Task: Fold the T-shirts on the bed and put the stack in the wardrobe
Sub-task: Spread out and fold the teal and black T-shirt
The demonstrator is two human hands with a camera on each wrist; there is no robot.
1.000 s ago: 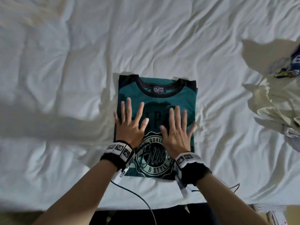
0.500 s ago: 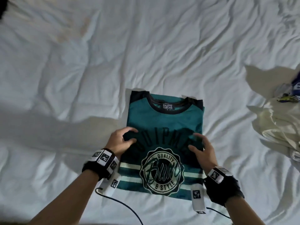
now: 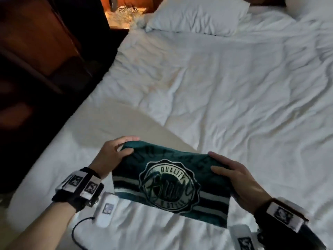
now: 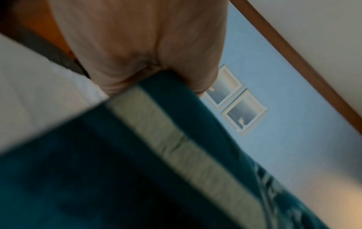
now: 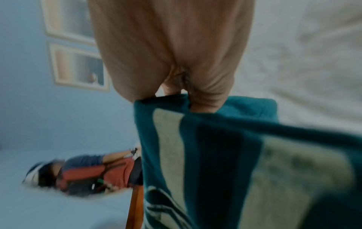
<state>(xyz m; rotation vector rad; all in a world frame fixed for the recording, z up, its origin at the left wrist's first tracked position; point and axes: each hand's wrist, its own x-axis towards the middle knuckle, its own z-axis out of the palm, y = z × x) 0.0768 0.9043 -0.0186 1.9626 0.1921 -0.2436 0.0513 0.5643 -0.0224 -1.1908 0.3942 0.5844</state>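
T-shirt [image 3: 169, 184] collar and upper half hidden behind fold; fingers [image 3: 126, 139] of both hands tucked behind cloth; wrist views blurred; wall pictures [image 4: 233, 99] unreadable.

we hold the folded T-shirt [image 3: 169, 184] above the bed [image 3: 234, 98] | left hand [image 3: 111, 156] at its left end, right hand [image 3: 239, 181] at its right | pillow [image 3: 196, 13] at the bed's far end (dark furniture [image 3: 36, 51] left of the bed)
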